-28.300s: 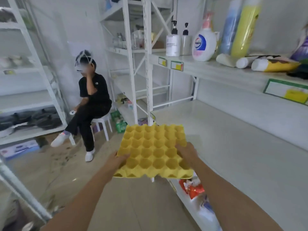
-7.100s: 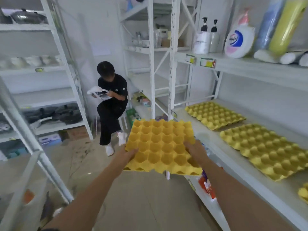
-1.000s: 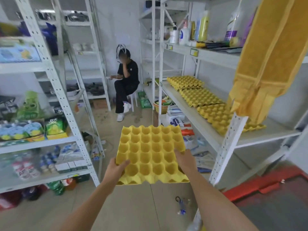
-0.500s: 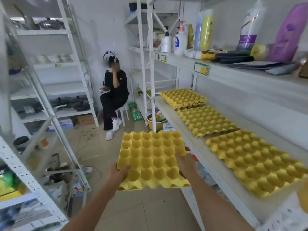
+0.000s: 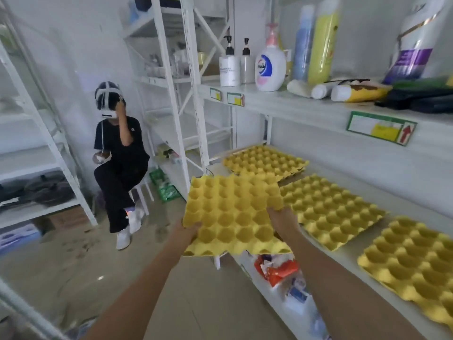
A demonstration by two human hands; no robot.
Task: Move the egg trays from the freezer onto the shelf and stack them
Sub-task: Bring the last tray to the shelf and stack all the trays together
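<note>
The left hand point(image 5: 187, 231) grips the near-left edge of a yellow egg tray point(image 5: 232, 212), thumb hooked over the rim and fingers curled beneath. The right hand point(image 5: 282, 217) grips the tray's right edge the same way, thumb on top, fingers out of sight below. Between them the tray is carried roughly level in the air, cups up, its far right corner just over the front edge of the white shelf point(image 5: 355, 173).

Three more yellow trays lie in a row on that shelf, cups up: the far tray point(image 5: 266, 161) by the upright post, the middle tray point(image 5: 331, 209) just beside the held one, and the near tray point(image 5: 411, 263) at the right, partly cut off by the picture's edge. The three lie apart, with shelf showing between them.

On the shelf above stand pump bottles point(image 5: 230, 67) and a white detergent jug point(image 5: 269, 67), with tubes lying beside them. Red packets point(image 5: 277, 268) sit on the shelf below the trays. Across the aisle a person point(image 5: 117, 158) in black sits on a white stool, wearing a white headset, one hand raised to the face.
</note>
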